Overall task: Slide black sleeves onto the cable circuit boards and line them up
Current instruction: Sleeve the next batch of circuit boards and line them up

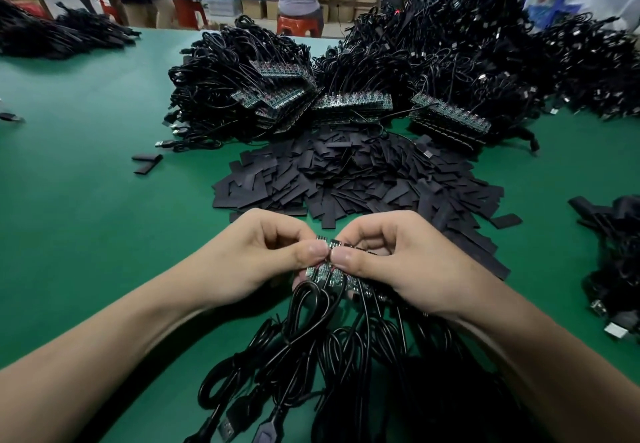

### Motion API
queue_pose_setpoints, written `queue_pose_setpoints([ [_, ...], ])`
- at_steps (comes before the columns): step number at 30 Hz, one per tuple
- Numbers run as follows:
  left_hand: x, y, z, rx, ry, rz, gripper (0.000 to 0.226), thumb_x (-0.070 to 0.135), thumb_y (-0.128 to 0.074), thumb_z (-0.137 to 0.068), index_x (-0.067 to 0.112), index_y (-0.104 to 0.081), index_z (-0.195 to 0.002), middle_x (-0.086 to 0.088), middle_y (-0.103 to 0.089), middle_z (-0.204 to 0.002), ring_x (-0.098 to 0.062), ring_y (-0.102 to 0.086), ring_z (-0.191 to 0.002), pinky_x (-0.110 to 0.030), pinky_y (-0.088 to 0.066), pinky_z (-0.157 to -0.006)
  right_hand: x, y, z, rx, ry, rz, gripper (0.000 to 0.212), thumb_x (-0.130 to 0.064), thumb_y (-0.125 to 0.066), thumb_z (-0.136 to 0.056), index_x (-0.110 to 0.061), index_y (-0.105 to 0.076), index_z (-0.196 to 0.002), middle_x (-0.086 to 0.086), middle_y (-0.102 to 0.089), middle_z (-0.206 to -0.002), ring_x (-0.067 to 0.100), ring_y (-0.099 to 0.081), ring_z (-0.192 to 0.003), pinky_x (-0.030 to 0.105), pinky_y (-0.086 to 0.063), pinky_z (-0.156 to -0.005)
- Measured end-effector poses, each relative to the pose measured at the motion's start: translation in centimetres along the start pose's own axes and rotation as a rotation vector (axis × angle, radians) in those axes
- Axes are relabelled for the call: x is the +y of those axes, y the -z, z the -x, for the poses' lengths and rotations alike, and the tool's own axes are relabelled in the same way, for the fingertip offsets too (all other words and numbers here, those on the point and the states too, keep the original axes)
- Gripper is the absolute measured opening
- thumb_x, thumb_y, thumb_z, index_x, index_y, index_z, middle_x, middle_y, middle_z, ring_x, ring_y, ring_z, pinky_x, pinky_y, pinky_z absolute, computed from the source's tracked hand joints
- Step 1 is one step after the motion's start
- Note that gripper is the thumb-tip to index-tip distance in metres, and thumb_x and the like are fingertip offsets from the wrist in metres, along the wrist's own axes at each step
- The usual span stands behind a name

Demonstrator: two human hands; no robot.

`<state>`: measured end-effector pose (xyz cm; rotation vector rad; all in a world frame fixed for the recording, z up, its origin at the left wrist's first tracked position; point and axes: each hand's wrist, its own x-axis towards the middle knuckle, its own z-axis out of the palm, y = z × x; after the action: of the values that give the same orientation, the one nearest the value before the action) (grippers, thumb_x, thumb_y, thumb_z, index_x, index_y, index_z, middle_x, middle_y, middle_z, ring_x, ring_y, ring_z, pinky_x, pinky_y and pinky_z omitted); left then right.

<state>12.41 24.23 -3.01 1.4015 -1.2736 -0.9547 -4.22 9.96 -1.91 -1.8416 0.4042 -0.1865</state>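
Observation:
My left hand (263,252) and my right hand (391,262) meet just above the green table, both pinching a row of small circuit boards (327,274) between thumbs and curled fingers. The thumbs touch tip to tip on top of the boards. Black cables (304,345) hang from the boards toward me and end in USB plugs near the bottom edge. A broad heap of flat black sleeves (356,179) lies just beyond my hands. Whether a sleeve sits on the held boards is hidden by my fingers.
Stacks of board strips with coiled cables (277,96) rise behind the sleeves, a larger cable pile (485,47) at the back right. Two loose sleeves (147,162) lie at left. More cables (613,252) sit at the right edge. People stand at a far bench.

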Motion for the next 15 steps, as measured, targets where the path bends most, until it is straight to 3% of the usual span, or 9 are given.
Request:
queue_pose_setpoints([
  [2, 0.0, 0.1, -0.1, 0.000, 0.010, 0.019, 0.029, 0.038, -0.063, -0.089, 0.020, -0.067, -0.067, 0.010, -0.056, -0.051, -0.002, -0.041, -0.044, -0.011, -0.033, -0.046, 0.1, 0.0, 0.0, -0.018, -0.002, -0.053, 0.008, -0.020, -0.075, -0.092, -0.016, -0.077, -0.085, 0.015, -0.075, -0.083, 0.014, -0.066, -0.072, 0.031, -0.053, -0.076],
  [5, -0.2, 0.0, -0.3, -0.017, -0.002, 0.096, 0.029, 0.036, -0.065, -0.090, 0.024, -0.066, -0.064, 0.011, -0.056, -0.057, -0.006, -0.044, -0.049, -0.014, -0.037, -0.051, -0.1, -0.3, 0.0, -0.054, 0.020, -0.189, 0.006, -0.024, -0.077, -0.085, -0.022, -0.078, -0.079, 0.005, -0.074, -0.078, 0.009, -0.065, -0.072, 0.018, -0.053, -0.073],
  [8, -0.5, 0.6, -0.2, 0.021, 0.029, 0.231, 0.038, 0.055, -0.075, -0.082, 0.021, -0.066, -0.067, 0.001, -0.056, -0.059, -0.014, -0.045, -0.051, -0.024, -0.037, -0.054, -0.1, -0.2, 0.0, -0.061, 0.043, -0.213, 0.005, -0.029, -0.076, -0.082, -0.025, -0.077, -0.079, -0.001, -0.074, -0.080, 0.005, -0.065, -0.074, 0.015, -0.052, -0.075],
  [11, -0.6, 1.7, -0.3, 0.215, 0.025, 0.209, 0.044, 0.062, -0.073, -0.080, 0.020, -0.065, -0.068, -0.002, -0.057, -0.056, -0.011, -0.049, -0.046, -0.017, -0.041, -0.051, -0.3, 0.1, 0.3, -0.095, 0.048, -0.153, 0.007, -0.023, -0.075, -0.089, -0.022, -0.077, -0.083, -0.004, -0.073, -0.080, 0.002, -0.063, -0.072, 0.012, -0.049, -0.072],
  [15, -0.8, 2.4, -0.7, 0.516, -0.080, 0.168, 0.033, 0.048, -0.066, -0.089, 0.021, -0.065, -0.070, 0.000, -0.056, -0.053, -0.009, -0.052, -0.041, -0.014, -0.041, -0.043, -0.7, -0.4, 0.6, -0.168, 0.049, 0.019, 0.006, -0.026, -0.076, -0.091, -0.023, -0.076, -0.086, -0.011, -0.069, -0.076, 0.000, -0.058, -0.068, 0.011, -0.045, -0.066],
])
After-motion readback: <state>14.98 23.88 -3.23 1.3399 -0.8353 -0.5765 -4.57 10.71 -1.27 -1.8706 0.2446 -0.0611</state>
